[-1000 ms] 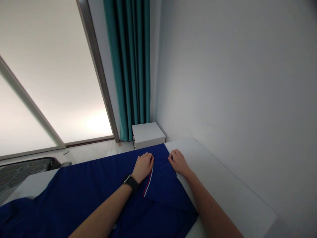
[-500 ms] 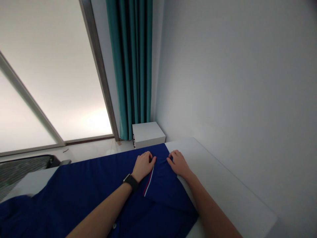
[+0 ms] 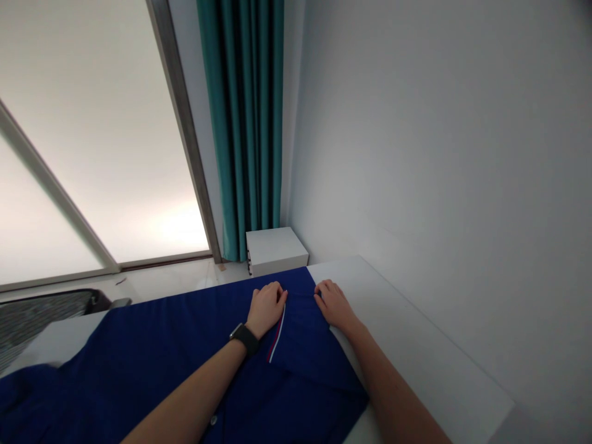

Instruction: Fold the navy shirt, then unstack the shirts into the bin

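A dark blue garment [image 3: 176, 333] with a button lies spread over a white table [image 3: 416, 339]. Its sleeve part, edged with a red and white stripe [image 3: 277, 336], is folded over the body. My left hand [image 3: 268, 305], below a black watch [image 3: 245, 338], pinches the cloth at the upper end of the stripe. To its right, my right hand [image 3: 333, 303] grips the fabric near the garment's right edge, fingers bent. A taut crease in the cloth runs between the two hands.
Beyond the table's far edge stands a white cabinet [image 3: 275, 246] beside a teal curtain [image 3: 247, 135]. A pale wall [image 3: 430, 154] borders the right side. At the lower left is a dark-rimmed grey object [image 3: 46, 317]; frosted sliding doors [image 3: 102, 142] stand behind.
My left hand's fingers have closed together on the cloth and shifted slightly left. The right hand has moved slightly right, and the crease between them looks straighter.
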A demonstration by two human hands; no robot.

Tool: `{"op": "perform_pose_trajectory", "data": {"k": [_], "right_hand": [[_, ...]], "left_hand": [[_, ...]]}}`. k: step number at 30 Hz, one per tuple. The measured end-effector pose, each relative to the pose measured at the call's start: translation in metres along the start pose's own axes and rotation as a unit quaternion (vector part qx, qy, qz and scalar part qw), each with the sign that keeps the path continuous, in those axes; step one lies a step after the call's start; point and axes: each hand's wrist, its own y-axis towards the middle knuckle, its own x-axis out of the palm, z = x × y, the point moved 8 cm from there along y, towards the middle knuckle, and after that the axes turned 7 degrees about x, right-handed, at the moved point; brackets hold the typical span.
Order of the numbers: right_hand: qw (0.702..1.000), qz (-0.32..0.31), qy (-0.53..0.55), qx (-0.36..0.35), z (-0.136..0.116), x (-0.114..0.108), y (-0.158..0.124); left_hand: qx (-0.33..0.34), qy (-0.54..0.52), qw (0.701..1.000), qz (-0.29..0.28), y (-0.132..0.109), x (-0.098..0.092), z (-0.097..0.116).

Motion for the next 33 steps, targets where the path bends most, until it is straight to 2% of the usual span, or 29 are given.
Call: {"op": "perform_pose_trajectory", "data": {"k": [3, 8, 12, 16, 19, 21, 23, 27, 33], "right_hand": [[1.0, 0.003, -0.003, 0.006, 0.001, 0.001, 0.0], [0.999, 0.028, 0.002, 0.026, 0.003, 0.002, 0.001], [0.997, 0.049, 0.048, 0.034, 0.007, 0.005, 0.003], [0.984, 0.093, 0.146, 0.053, 0.026, 0.0, 0.007], [0.975, 0.125, 0.16, 0.089, 0.043, -0.006, 0.009], [0.973, 0.135, 0.162, 0.094, 0.045, -0.01, 0.009], [0.976, 0.127, 0.162, 0.068, 0.035, -0.011, 0.008], [0.993, 0.058, 0.105, 0.0, 0.007, 0.0, 0.005], [0.998, 0.033, -0.006, 0.054, 0.016, 0.006, 0.003]], "left_hand": [[0.019, 0.033, 0.999, -0.003, -0.001, 0.001, 0.004], [0.015, 0.034, 0.999, -0.012, 0.0, 0.003, 0.002], [0.007, 0.039, 0.999, -0.023, 0.0, 0.005, 0.001], [-0.011, 0.037, 0.999, -0.006, 0.0, 0.003, 0.0], [-0.007, 0.027, 1.0, 0.013, 0.0, 0.001, 0.001], [0.003, 0.025, 1.0, 0.012, 0.0, 0.002, 0.002], [0.007, 0.028, 1.0, 0.009, 0.0, 0.001, 0.003], [0.015, 0.036, 0.999, -0.004, -0.001, 0.0, 0.007], [0.017, 0.044, 0.999, -0.022, -0.003, 0.0, 0.009]]}}
